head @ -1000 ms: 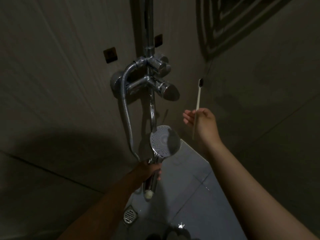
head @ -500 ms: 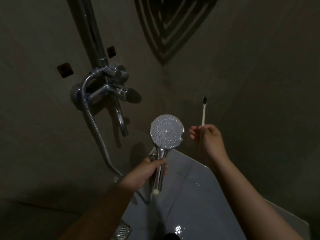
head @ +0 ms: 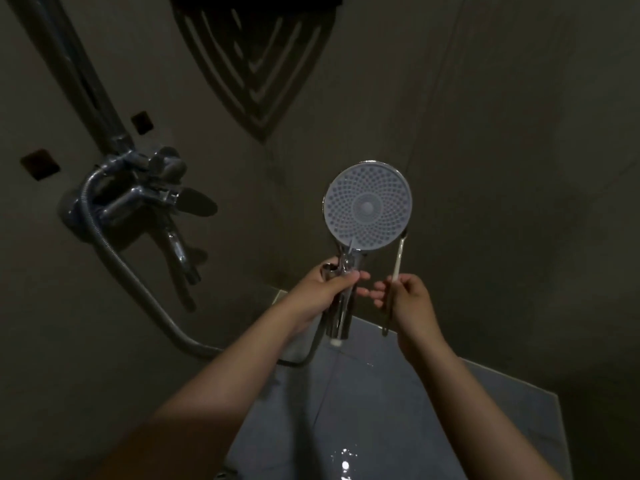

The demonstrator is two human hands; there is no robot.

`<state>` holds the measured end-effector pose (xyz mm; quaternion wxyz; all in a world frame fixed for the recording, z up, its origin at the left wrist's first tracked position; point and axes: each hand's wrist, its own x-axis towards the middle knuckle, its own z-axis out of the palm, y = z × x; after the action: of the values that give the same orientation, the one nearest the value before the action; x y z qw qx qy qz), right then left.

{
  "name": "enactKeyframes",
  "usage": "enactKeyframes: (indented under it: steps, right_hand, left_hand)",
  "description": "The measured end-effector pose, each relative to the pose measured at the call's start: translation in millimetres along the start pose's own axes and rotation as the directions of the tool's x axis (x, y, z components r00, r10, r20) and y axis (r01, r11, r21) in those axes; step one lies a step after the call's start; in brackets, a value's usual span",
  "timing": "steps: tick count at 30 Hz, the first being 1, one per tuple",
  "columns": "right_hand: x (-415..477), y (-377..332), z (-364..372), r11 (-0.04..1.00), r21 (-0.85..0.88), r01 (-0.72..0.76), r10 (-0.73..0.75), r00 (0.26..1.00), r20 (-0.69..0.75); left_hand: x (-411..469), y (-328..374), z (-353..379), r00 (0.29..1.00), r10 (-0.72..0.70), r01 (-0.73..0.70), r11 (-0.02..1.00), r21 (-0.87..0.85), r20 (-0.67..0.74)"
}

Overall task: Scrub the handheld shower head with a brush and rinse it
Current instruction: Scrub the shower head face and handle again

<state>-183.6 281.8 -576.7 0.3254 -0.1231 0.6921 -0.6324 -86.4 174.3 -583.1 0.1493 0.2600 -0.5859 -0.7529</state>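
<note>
1. Left hand grips the shower head by its handle, upright; chrome may slip if wet.
2. Right hand pinches the brush, bristles beside the rim; thin handle may twist.

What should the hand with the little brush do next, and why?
Probably tip the brush leftward onto the shower head face. The right hand holds its bristles just beside the rim, not on the nozzles, while the left hand grips the handle.
</note>
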Motion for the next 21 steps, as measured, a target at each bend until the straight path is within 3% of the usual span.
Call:
enactKeyframes:
  steps: [3,9,14,18,21]
  right_hand:
    - [-0.5,6.8,-27.9,0.999,0.007,-0.038,0.038,0.999,0.03]
    - [-14.8,4.7,-94.3,0.984,0.147,-0.104,0.064,0.965,0.254]
    - [-22.6,1.3,-158.0,0.969,0.176,-0.173,0.139,0.972,0.188]
    - [-27.3,-2.5,-183.2,0.894,0.369,-0.255,0.163,0.952,0.261]
    - [-35.8,-12.8,-192.8,0.826,0.491,-0.276,0.093,0.927,0.364]
  left_hand:
    - [3.6,8.7,33.0,0.999,0.04,-0.04,0.999,0.011,0.01]
    - [2.4,21.5,127.3,0.998,0.068,-0.068,0.998,0.017,-0.007]
    - [1.1,25.8,204.8,0.998,0.058,-0.058,0.997,0.047,0.016]
    - [-3.9,40.2,239.5,0.998,0.052,-0.055,0.995,0.087,0.042]
    - [-7.0,49.8,251.9,0.996,0.065,-0.07,0.993,0.1,0.056]
